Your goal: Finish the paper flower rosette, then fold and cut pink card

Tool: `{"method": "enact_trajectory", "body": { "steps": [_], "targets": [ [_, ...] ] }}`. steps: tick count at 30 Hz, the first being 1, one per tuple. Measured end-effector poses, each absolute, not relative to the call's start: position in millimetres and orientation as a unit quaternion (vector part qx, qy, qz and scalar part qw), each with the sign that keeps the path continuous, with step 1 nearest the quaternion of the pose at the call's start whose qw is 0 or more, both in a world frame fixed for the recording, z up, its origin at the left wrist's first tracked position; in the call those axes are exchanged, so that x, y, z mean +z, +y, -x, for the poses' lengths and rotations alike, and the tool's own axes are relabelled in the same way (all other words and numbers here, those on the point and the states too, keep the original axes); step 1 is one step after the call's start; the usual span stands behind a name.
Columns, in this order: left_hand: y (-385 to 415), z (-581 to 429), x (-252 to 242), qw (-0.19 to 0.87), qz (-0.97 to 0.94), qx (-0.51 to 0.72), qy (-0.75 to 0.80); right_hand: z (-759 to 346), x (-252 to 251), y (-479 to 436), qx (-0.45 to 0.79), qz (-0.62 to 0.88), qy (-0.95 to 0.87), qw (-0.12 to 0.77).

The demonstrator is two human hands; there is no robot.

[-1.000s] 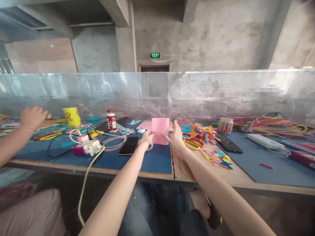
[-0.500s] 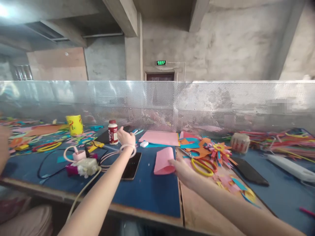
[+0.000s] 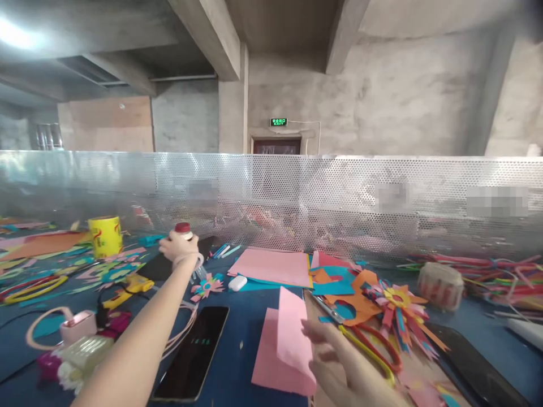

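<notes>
My left hand [image 3: 178, 247] reaches far forward and is wrapped round a small drink bottle, whose red cap [image 3: 182, 228] shows above the fingers; most of its body is hidden. A pale ring circles my left wrist. My right hand [image 3: 339, 362] is beside the right edge of a folded sheet of pink paper [image 3: 291, 333], with its fingers apart and slightly bent. The upper flap of the sheet stands up from the layer on the table. Whether a fingertip touches the paper I cannot tell.
A phone [image 3: 193, 353] lies between my arms, near a white earbud case [image 3: 237, 283]. Scissors [image 3: 365, 345] and a layered paper flower [image 3: 399, 302] are at the right. Chargers and cables [image 3: 78, 325] crowd the left, with a yellow can [image 3: 105, 236] behind. A perforated metal screen [image 3: 280, 198] borders the back.
My left hand has moved from beside the bottle to close round it. The pink paper's flap now stands more upright. The view has shifted closer to the table.
</notes>
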State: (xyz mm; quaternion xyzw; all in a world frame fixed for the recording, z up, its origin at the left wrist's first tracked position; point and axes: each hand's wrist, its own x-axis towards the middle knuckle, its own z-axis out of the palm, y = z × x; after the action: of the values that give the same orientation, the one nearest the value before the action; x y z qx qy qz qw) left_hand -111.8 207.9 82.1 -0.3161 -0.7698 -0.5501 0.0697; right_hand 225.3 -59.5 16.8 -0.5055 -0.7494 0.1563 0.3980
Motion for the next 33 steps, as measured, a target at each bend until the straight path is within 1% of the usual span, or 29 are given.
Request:
{"method": "enact_trajectory", "body": {
  "steps": [2,4,6,8,11,13,14,16,18,19,21,23,25,27,28,30,33],
  "targets": [
    [196.1,78.2,87.5,0.164,0.403,-0.581,-0.688,-221.9,55.3,-48.3,0.172,0.492,-0.758,0.392],
    [179.1,36.7,88.7,0.183,0.528,-0.591,-0.582,-216.8,86.7,-28.0,0.161,0.456,-0.776,0.405],
    [160.8,-3.5,83.1,0.142,0.632,-0.587,-0.486,-210.4,107.0,-2.4,0.111,0.449,-0.787,0.409],
    [145.6,-34.0,72.0,0.054,0.703,-0.566,-0.427,-204.3,115.2,21.9,0.091,0.472,-0.785,0.391],
    [134.8,-53.2,52.9,-0.117,0.717,-0.551,-0.410,-202.3,106.2,44.5,0.056,0.506,-0.797,0.325],
    [135.3,-50.8,43.7,-0.195,0.706,-0.545,-0.408,-207.9,89.1,48.0,0.038,0.526,-0.810,0.258],
    [136.7,-47.3,40.9,-0.216,0.701,-0.542,-0.409,-212.3,78.6,47.0,0.032,0.531,-0.819,0.215],
    [139.0,-39.7,38.7,-0.222,0.704,-0.537,-0.409,-221.7,57.7,42.6,0.022,0.531,-0.838,0.126],
    [137.7,-35.1,39.4,-0.202,0.714,-0.532,-0.407,-227.6,43.0,38.8,0.015,0.528,-0.845,0.079],
    [135.0,-34.8,40.0,-0.190,0.718,-0.531,-0.407,-227.8,40.1,38.1,0.009,0.536,-0.840,0.080],
    [125.5,-38.0,40.3,-0.178,0.720,-0.537,-0.401,-221.4,45.2,39.2,-0.022,0.561,-0.819,0.120],
    [111.6,-44.9,38.4,-0.160,0.720,-0.555,-0.384,-206.8,62.0,42.3,-0.078,0.579,-0.791,0.181],
    [95.0,-52.6,35.2,-0.114,0.731,-0.565,-0.366,-188.0,82.4,45.8,-0.140,0.582,-0.768,0.227],
    [77.5,-57.8,32.5,-0.064,0.739,-0.548,-0.387,-170.6,98.1,48.2,-0.176,0.586,-0.756,0.232],
    [68.7,-58.5,32.2,-0.057,0.737,-0.542,-0.399,-164.1,102.9,48.4,-0.186,0.586,-0.755,0.227],
    [51.7,-56.0,34.6,-0.083,0.736,-0.528,-0.415,-156.6,107.3,45.5,-0.202,0.577,-0.762,0.215],
    [28.9,-45.4,45.9,-0.179,0.757,-0.493,-0.389,-158.4,110.8,29.1,-0.230,0.535,-0.787,0.205]
  ]
}}
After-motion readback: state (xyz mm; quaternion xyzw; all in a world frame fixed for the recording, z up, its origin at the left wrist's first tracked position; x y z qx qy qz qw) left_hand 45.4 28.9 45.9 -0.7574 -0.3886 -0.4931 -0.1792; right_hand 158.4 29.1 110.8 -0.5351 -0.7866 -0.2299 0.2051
